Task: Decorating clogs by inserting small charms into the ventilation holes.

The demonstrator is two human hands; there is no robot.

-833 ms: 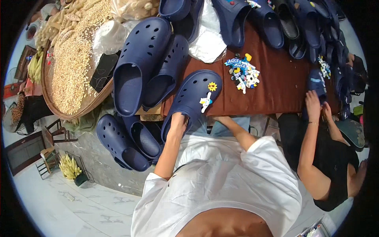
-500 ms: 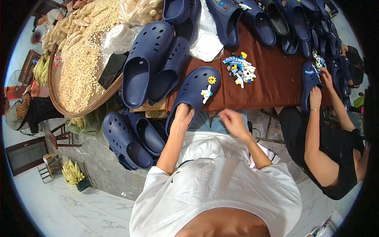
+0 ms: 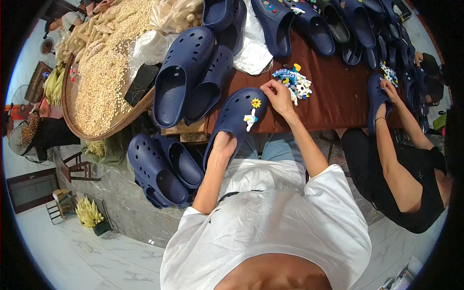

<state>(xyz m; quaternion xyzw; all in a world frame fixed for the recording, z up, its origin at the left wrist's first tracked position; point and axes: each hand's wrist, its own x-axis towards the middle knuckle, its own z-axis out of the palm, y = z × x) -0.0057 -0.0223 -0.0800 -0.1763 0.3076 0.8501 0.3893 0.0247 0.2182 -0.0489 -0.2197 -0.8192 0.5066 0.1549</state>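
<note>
A navy blue clog point(image 3: 238, 110) with round holes rests at the table's front edge, toe pointing away from me. A yellow sun charm and a white figure charm sit on its upper. My left hand point(image 3: 224, 143) reaches into the clog's opening and holds it from inside; its fingers are hidden. To the right of the clog's toe, my right hand point(image 3: 280, 99) is over the brown cloth with thumb and forefinger pinched together. Whatever may be between those fingertips is too small to make out. Just beyond this hand lies a pile of colourful shoe charms point(image 3: 302, 89).
Several more navy clogs point(image 3: 170, 96) stand left of me and along the table's back. A round woven tray point(image 3: 92, 137) of pale kernels is at the far left. On the right, another person's hands point(image 3: 386, 92) work on a clog. Brown cloth point(image 3: 333, 106) covers the table.
My right hand has moved forward from the table's front edge to beside the charm pile, its fingers now pinched. My left hand stays inside the clog.
</note>
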